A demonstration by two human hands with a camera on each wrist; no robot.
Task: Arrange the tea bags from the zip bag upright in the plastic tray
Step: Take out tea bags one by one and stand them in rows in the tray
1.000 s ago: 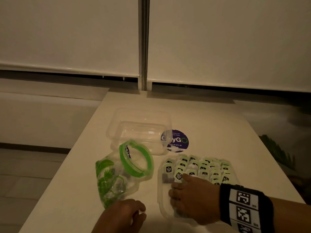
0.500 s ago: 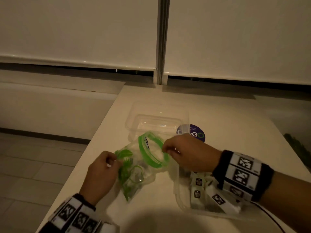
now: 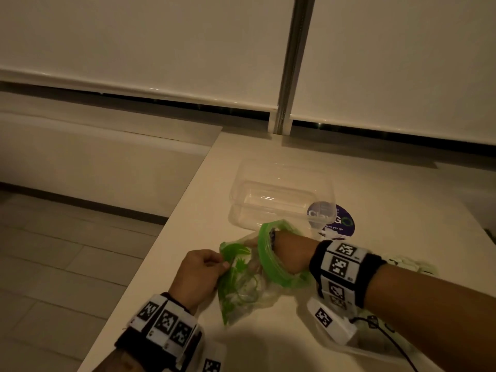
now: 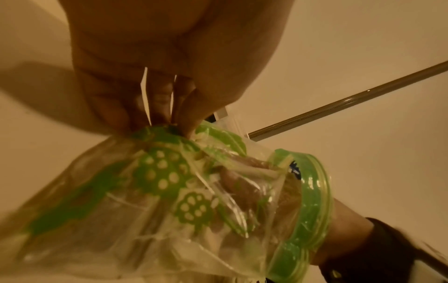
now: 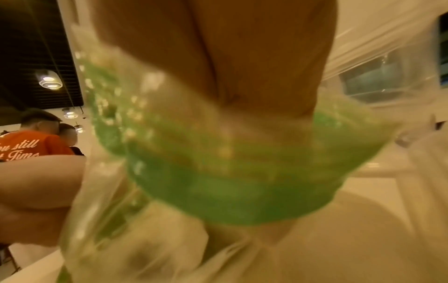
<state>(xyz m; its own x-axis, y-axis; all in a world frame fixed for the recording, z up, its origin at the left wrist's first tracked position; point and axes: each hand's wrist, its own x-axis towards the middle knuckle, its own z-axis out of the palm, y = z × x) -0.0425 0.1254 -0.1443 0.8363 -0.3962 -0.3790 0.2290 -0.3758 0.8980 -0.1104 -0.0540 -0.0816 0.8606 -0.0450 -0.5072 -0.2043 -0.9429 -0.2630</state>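
The clear zip bag (image 3: pixel 241 288) with green leaf print and a green zip rim (image 3: pixel 271 269) lies on the white table (image 3: pixel 268 345). My left hand (image 3: pixel 222 264) pinches the bag's closed end; the left wrist view shows its fingertips (image 4: pixel 184 126) bunching the plastic. My right hand (image 3: pixel 281 251) is pushed through the rim up to the wrist. Its fingers (image 4: pixel 232 183) show only dimly through the plastic, so their grip is unclear. The plastic tray (image 3: pixel 375 353) lies under my right forearm, with a few tea bags (image 3: pixel 402 261) showing beyond it.
An empty clear plastic box (image 3: pixel 281 202) stands just behind the bag, beside a round purple sticker (image 3: pixel 341 224). The table's left edge (image 3: pixel 161 264) drops to a tiled floor. Two people (image 5: pixel 36 137) stand in the background of the right wrist view.
My right hand left the tea bags in the tray, reached the bag's rim and has gone inside up to the wrist. My left hand rose from the table and took hold of the bag.
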